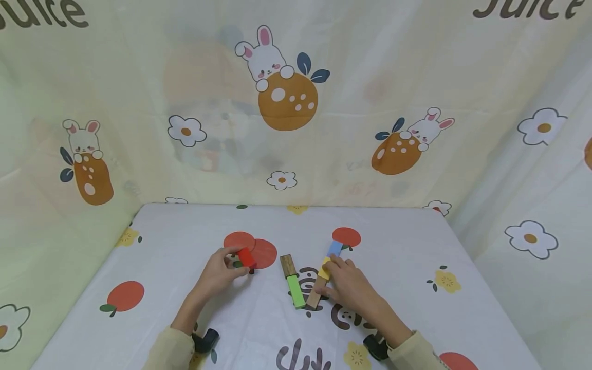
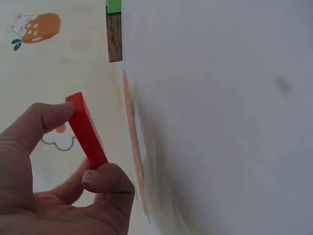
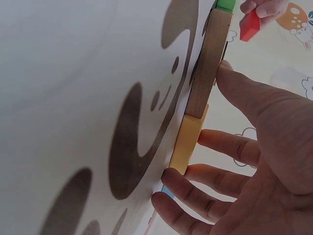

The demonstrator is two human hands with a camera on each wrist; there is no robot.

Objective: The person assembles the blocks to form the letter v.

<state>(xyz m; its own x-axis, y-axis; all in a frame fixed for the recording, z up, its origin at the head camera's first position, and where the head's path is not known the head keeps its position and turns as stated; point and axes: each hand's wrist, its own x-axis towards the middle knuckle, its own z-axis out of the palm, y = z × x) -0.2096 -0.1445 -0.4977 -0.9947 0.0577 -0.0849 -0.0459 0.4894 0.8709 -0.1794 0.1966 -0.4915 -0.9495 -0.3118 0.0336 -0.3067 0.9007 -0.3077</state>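
A red block (image 1: 246, 258) is pinched between the thumb and fingers of my left hand (image 1: 219, 271), held just above the cloth in the left wrist view. My right hand (image 1: 353, 288) rests along a slanted row of blocks, thumb at the light brown block (image 3: 210, 63) and fingertips touching the yellow block (image 3: 187, 142). Past the yellow one, the row ends in a blue block (image 1: 335, 248), partly hidden by fingers in the right wrist view. Between the hands lie a green block (image 1: 296, 292) and a dark wood-grain block (image 1: 288, 265), end to end. The two rows almost meet at their near ends.
A white printed cloth (image 1: 393, 246) with fruit, flowers and dark lettering covers the table. Behind and at both sides hang pale curtains (image 1: 222, 169) with rabbit prints. Each wrist wears a black device, such as the left wrist camera (image 1: 206, 340).
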